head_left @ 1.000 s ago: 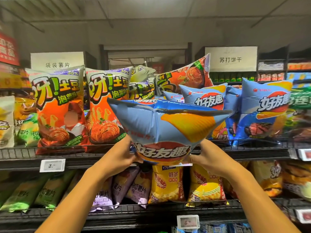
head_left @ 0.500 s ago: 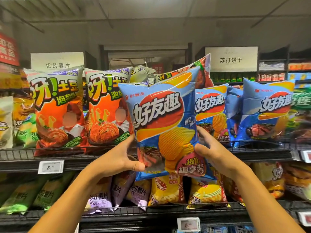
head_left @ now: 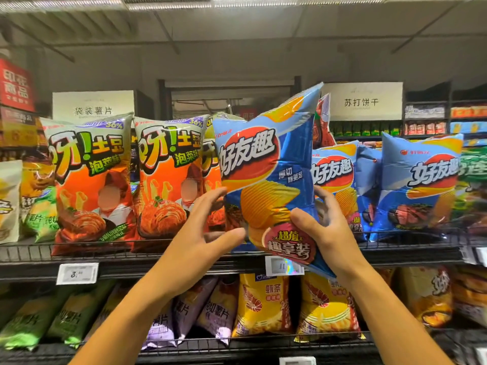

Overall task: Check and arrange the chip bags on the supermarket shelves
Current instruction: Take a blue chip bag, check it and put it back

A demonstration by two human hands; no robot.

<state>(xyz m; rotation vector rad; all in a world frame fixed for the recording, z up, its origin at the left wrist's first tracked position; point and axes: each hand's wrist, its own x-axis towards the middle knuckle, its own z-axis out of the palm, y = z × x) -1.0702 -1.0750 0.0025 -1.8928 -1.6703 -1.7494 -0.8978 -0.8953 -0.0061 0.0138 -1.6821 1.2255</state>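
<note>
Blue chip bag (head_left: 266,177) is being gripped low by the right hand (head_left: 326,233), left hand (head_left: 203,233) opened beside it; seating between neighbouring bags is judged next

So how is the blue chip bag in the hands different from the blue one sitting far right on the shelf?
The held blue bag is off the shelf, gripped low by the right hand; the far-right blue bag rests on the top shelf, untouched. The held bag leans right; the shelf bag stands nearly straight. The held bag looks bigger, being closer. Both share the same red logo and chip picture.
</note>
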